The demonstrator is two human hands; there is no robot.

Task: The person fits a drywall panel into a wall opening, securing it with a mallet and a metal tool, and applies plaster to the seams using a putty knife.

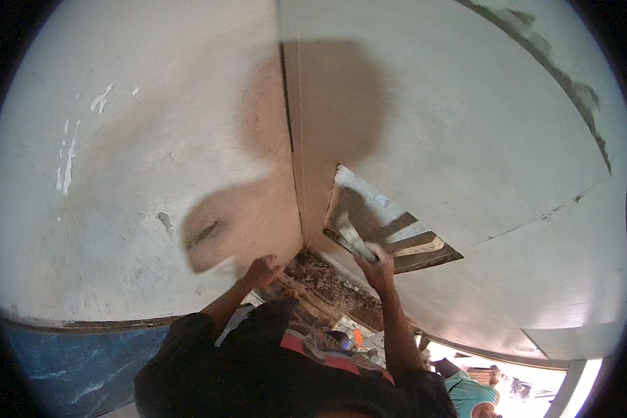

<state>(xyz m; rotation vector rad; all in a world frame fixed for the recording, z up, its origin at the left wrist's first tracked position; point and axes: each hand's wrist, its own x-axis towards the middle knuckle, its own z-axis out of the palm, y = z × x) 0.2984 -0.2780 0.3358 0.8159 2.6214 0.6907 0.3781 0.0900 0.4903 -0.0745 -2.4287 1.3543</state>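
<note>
My right hand point(377, 268) grips a pale, flat hand tool point(355, 237), whose exact kind I cannot make out. The tool reaches to the lower left edge of a cut opening point(376, 209) in the right wall. Inside the opening, light strips of wood or board show among dark shadows. My left hand point(263, 271) is curled closed by the lower part of the left wall point(118, 230), near the corner. Whatever its fingers may hold is hidden.
Below the corner lies a ledge with crumbly brown debris point(327, 279) and wooden boards point(306, 298). Blue marbled panelling point(83, 362) runs under the left wall. A person in a teal shirt point(470, 393) is at the lower right, by a bright doorway. Shadows fall across both walls.
</note>
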